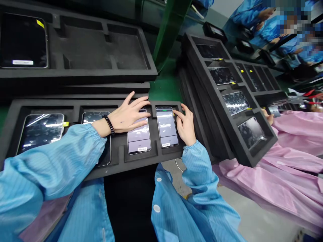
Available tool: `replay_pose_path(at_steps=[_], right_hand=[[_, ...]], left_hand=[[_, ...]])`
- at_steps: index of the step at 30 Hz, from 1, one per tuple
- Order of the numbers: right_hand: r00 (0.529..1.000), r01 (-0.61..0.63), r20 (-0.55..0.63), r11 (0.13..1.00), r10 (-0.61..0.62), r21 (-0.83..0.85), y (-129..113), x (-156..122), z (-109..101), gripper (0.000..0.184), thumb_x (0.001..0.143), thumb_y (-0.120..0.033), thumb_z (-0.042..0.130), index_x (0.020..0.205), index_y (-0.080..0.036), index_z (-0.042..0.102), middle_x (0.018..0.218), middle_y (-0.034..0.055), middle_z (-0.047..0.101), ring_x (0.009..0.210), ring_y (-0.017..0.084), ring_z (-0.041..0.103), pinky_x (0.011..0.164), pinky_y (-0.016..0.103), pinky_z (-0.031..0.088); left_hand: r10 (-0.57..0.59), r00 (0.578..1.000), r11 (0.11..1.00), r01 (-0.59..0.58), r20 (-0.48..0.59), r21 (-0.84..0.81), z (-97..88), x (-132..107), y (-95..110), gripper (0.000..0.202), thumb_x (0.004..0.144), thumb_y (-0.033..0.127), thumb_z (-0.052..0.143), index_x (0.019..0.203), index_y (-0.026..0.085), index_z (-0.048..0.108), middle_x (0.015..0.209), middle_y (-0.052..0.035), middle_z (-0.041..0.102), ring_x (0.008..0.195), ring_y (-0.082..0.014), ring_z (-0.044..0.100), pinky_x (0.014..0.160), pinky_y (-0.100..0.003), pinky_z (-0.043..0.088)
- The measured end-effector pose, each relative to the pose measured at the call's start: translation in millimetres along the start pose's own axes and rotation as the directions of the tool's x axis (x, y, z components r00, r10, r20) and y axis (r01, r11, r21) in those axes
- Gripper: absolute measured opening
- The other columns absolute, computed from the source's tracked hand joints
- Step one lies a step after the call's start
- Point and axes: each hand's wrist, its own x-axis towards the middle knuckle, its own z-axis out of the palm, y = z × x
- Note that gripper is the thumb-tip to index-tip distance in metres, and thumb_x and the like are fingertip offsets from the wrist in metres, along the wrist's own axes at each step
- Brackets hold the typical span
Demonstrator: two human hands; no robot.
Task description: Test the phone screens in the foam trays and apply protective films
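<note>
Two lit phones sit in the right-hand slots of the near foam tray (75,103): the right phone (166,127) and, at its 9 o'clock, the left phone (139,136). The right hand (186,126) rests at the right phone's 3 o'clock edge, fingers loosely curled, fingertips touching its side, not gripping. The left hand (128,116) lies flat and spread over the top of the left phone. Both screens glow; the two dark phones (40,131) farther toward 9 o'clock look untouched, so I judge about half the tray is handled. A tilted tray stack (227,134) crowds in at 3 o'clock, a far tray (101,43) at 12; free room is mostly toward 6.
</note>
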Motion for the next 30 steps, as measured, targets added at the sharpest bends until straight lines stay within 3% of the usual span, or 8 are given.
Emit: replay_pose_path(at_steps=[3,7,24,30], right_hand=[[1.0,0.0,-0.02,1.0,0.0,0.024,3.6,-1.1,-1.1,0.035,0.09,-0.016,0.045,0.11,-0.023,0.074,0.146,0.0107,0.051,0.131,0.03,0.049,0.114,0.055,0.042],[1.0,0.008,-0.023,0.999,-0.007,0.032,6.7,-4.2,-3.1,0.033,0.085,-0.012,0.05,0.103,-0.022,0.075,0.143,0.0106,0.054,0.126,0.028,0.053,0.111,0.053,0.044],[0.999,-0.018,-0.026,0.991,0.022,0.134,11.5,-5.0,-2.5,0.035,0.083,-0.011,0.051,0.101,-0.025,0.077,0.145,0.0071,0.053,0.129,0.026,0.054,0.112,0.053,0.044],[0.999,-0.018,-0.027,0.987,0.023,0.16,13.1,-3.1,-2.9,0.034,0.083,-0.01,0.05,0.098,-0.023,0.079,0.144,0.0075,0.056,0.129,0.027,0.055,0.113,0.052,0.045]], left_hand=[[0.038,0.998,0.999,-0.037,-0.043,0.018,0.9,-0.3,-2.2,0.053,0.104,0.05,0.026,0.114,0.021,0.069,0.14,-0.0167,0.054,0.144,-0.0341,0.041,0.118,-0.067,0.029],[0.037,0.995,0.999,-0.035,-0.089,0.029,4.1,-1.1,-3.2,0.052,0.103,0.049,0.027,0.107,0.018,0.068,0.133,-0.0181,0.057,0.137,-0.0352,0.047,0.115,-0.065,0.033],[-0.019,0.998,0.996,0.014,-0.061,-0.085,3.9,-1.9,-2.4,0.044,0.101,0.048,0.032,0.111,0.022,0.067,0.138,-0.0152,0.055,0.138,-0.0325,0.043,0.119,-0.064,0.024],[-0.046,0.997,0.999,0.045,-0.066,-0.018,5.8,0.4,-0.3,0.048,0.102,0.049,0.028,0.104,0.023,0.069,0.135,-0.0133,0.056,0.136,-0.0306,0.044,0.118,-0.064,0.026]])
